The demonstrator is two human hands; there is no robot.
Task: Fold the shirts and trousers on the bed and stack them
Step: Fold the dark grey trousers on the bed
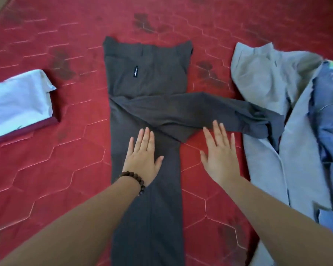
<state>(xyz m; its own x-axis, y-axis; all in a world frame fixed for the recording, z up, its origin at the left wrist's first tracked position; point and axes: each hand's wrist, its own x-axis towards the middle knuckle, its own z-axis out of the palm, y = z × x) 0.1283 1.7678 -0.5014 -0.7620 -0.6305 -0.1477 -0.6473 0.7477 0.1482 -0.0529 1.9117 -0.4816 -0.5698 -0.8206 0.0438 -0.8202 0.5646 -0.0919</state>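
The fingers [146, 139] of the left hand [142, 158] lie straight and flat on the dark grey trousers [146, 189], gripping nothing; the right hand [219, 156] is spread flat too, its fingertips at the edge of the crossed leg. The trousers lie mid-bed, long axis running away from the person, waistband at the far end, one leg thrown across to the right. Its end overlaps the light grey trousers [267, 89] beside a blue garment [329, 112]. A folded white shirt [17, 100] lies left on the red bedspread [56, 169].
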